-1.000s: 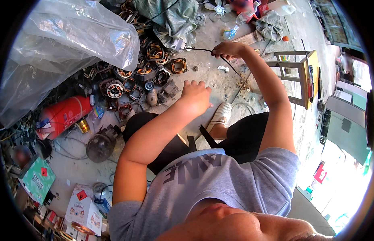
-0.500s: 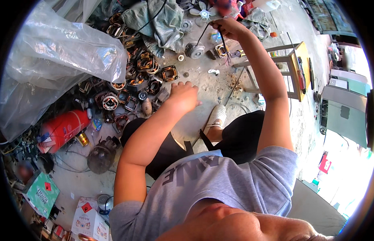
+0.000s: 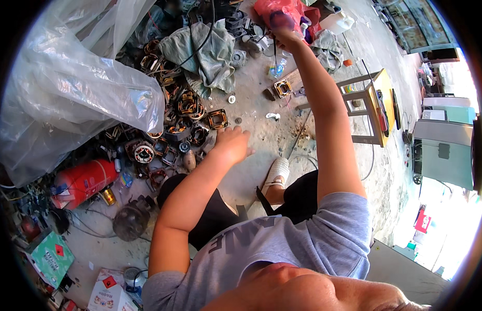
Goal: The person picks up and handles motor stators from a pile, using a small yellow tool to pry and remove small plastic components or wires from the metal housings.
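Note:
My right hand (image 3: 287,41) is stretched far forward, its fingers closed on a thin black cable (image 3: 275,51) that hangs below them. Just left of it, a small grey motor (image 3: 254,48) lies among other parts; whether the cable joins it is hard to make out. Beyond the fingers is a blurred purple round patch (image 3: 281,20) in front of a red plastic bag (image 3: 267,7). My left hand (image 3: 232,145) hovers over the floor, back upward, fingers loosely bent and thumb apart, with nothing visible in it. Nearest to it is a square motor stator with copper windings (image 3: 217,119).
Several stators (image 3: 189,103) are heaped at left beside clear plastic sheeting (image 3: 85,88) and a red cylinder (image 3: 88,181). A grey-green cloth (image 3: 212,57) lies ahead. At right stands a wooden stool (image 3: 387,103) with tools on it. A single stator (image 3: 282,88) lies near a clear packet (image 3: 276,68).
My right hand has moved farther forward with the cable. The motor has shifted away from me, toward the spot where a white fan blade showed. My left hand hovers nearer the single stator.

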`<state>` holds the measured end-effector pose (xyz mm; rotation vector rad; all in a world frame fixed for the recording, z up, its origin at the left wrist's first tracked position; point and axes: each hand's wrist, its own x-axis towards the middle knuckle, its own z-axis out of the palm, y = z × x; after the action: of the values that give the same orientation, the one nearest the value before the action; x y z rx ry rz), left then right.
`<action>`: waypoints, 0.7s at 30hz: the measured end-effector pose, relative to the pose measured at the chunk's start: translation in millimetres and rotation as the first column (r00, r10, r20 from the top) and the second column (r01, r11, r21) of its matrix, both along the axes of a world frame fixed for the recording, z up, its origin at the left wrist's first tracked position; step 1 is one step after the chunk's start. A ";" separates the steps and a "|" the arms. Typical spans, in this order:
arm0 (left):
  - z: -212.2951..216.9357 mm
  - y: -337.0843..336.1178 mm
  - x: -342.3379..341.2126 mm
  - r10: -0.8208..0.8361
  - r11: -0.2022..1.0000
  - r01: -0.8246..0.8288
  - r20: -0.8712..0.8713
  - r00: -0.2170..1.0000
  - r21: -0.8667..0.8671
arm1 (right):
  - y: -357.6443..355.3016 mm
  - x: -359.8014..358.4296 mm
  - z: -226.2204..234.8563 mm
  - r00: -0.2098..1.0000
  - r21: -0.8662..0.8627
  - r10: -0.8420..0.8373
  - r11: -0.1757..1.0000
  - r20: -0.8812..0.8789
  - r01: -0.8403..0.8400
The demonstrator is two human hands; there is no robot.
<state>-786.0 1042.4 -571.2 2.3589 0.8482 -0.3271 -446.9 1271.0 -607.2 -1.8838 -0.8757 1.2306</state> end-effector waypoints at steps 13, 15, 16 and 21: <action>7.1 2.2 7.6 -0.004 0.999 0.002 -0.034 0.999 -0.054 | -64.0 -67.2 -88.4 0.314 -0.683 0.770 0.637 0.555 -0.357; 6.2 3.3 -0.8 0.013 0.999 -0.015 -0.054 0.998 -0.030 | -82.0 -114.4 -92.6 0.086 -0.600 0.657 0.727 0.749 -0.333; 6.4 3.0 -1.5 0.012 1.000 -0.013 -0.055 0.998 -0.020 | -80.8 -130.9 -91.5 0.106 -0.545 0.603 0.772 0.790 -0.326; 16.8 2.6 19.4 0.076 0.992 -0.071 -0.036 0.996 0.108 | -74.5 -154.1 -129.5 0.813 -0.038 0.059 0.998 0.579 -0.046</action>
<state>-766.5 1045.0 -554.3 2.4189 0.9915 -0.3065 -601.0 1196.4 -736.7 -2.3135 -1.2365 0.6805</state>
